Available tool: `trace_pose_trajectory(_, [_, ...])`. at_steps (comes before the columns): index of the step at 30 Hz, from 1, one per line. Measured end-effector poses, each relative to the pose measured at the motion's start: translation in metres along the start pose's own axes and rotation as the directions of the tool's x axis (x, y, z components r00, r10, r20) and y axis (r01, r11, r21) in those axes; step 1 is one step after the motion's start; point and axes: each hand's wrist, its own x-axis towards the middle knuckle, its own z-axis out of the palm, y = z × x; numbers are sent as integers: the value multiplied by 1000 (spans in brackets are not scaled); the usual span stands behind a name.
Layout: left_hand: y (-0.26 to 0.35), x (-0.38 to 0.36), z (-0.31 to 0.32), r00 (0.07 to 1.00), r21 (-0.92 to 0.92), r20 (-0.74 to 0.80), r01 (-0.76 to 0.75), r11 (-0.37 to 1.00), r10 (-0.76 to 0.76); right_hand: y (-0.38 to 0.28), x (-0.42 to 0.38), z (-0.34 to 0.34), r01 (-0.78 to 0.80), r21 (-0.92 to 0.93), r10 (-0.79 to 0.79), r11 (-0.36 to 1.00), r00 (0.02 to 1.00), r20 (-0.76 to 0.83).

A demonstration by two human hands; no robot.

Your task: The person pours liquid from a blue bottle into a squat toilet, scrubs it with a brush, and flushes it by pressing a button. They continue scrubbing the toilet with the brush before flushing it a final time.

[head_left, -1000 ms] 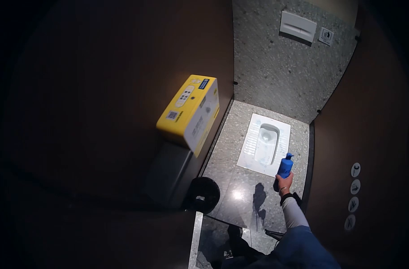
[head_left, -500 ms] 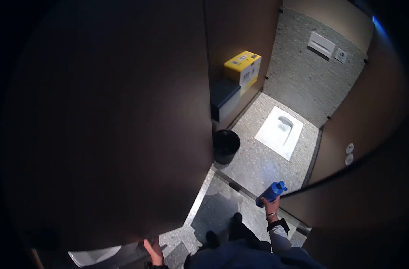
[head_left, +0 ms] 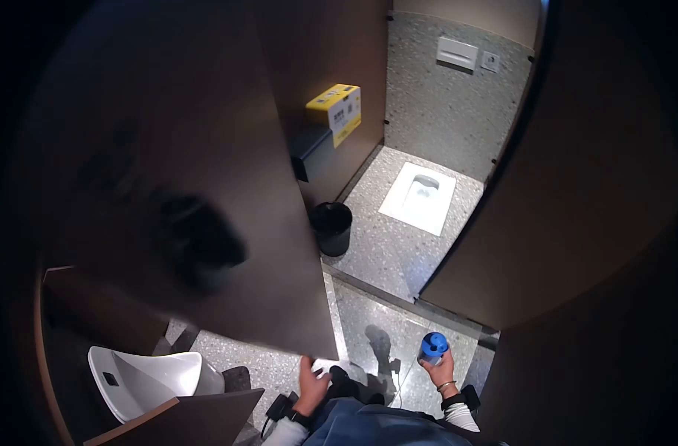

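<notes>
My right hand [head_left: 440, 369], at the lower right, is wrapped round a blue bottle [head_left: 432, 348] whose cap points up toward the camera. My left hand [head_left: 311, 385] is at the bottom edge of a dark brown door [head_left: 279, 297], with its fingers partly behind the edge; whether they grip it cannot be made out. Beyond the doorway, a white squat toilet [head_left: 419, 199] is set in the speckled floor. A black bin [head_left: 332, 229] stands at the left wall of the stall.
A yellow and white box [head_left: 339, 111] sits on a dark wall-mounted dispenser [head_left: 313, 149]. At lower left hangs a white urinal [head_left: 149, 379] beside a brown partition [head_left: 198, 416]. A raised sill [head_left: 376, 293] crosses the stall entrance. A white flush plate [head_left: 457, 53] is on the back wall.
The view has shifted so the stall appears further left. My left hand and the door edge are further right, and more of the urinal shows. The bottle is lower, tipped more toward the camera.
</notes>
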Motion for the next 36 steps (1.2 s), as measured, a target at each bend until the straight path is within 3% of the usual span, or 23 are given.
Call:
trace_pose_trajectory(3, [10,12,36,942,2,335,-13,1000,12,9,-35,-7,15,-70,-12,997,998,55])
trace_pose_trajectory(5, [24,25,44,788,-157,613,195,968,-59,14,-48,-4,19,-47,-13,999,992,128])
trace_pose_trajectory(7, [37,29,52,802,-247,586,38,968,118,27,-55,5,-8,-10,10,1000,983,181])
trace_pose_trajectory(8, [36,33,49,803,-256,584,37,966,124,16,-53,8,24,-54,-11,998,973,229])
trace_pose_trajectory(10, [30,43,39,946,-382,296,-13,924,135,4,-42,17,95,-113,-59,989,957,284])
trace_pose_trajectory(11, [25,52,32,956,-388,259,-30,921,140,-8,-34,23,119,-144,-67,982,943,325])
trace_pose_trajectory(12, [19,64,22,991,-404,132,20,914,37,-21,-24,33,64,-143,-8,988,932,363])
trace_pose_trajectory(13, [14,76,7,998,-430,1,63,901,-69,-29,-14,47,96,-124,-38,988,914,403])
trace_pose_trajectory(15, [17,104,-17,989,-482,-124,10,876,-79,-33,11,75,48,0,-43,999,890,454])
trace_pose_trajectory(17, [20,138,-44,969,-554,-226,-44,831,-99,-35,41,113,167,-55,-117,984,854,506])
trace_pose_trajectory(20, [20,194,-86,935,-620,-341,-144,772,-99,-49,90,180,214,-7,-167,977,782,600])
trace_pose_trajectory(22, [11,233,-118,912,-645,-394,-186,741,-114,-3,129,246,-115,298,-129,948,716,686])
trace_pose_trajectory(23, [7,252,-135,899,-657,-401,-149,739,-176,-35,146,264,-24,287,-184,958,714,676])
trace_pose_trajectory(25, [10,275,-172,870,-678,-431,-139,722,-237,-81,173,307,-174,152,14,973,702,712])
trace_pose_trajectory(26, [10,286,-190,854,-686,-457,-162,709,-247,-109,187,323,-155,141,2,978,679,734])
trace_pose_trajectory(28, [10,308,-231,825,-671,-503,-185,718,-258,-170,214,365,182,203,-273,962,650,709])
trace_pose_trajectory(33, [12,356,-314,752,-616,-602,-225,755,-268,-225,283,454,294,66,-263,953,704,660])
trace_pose_trajectory(36, [13,400,-370,732,-414,-670,-232,880,-122,-260,309,501,304,77,-283,949,724,629])
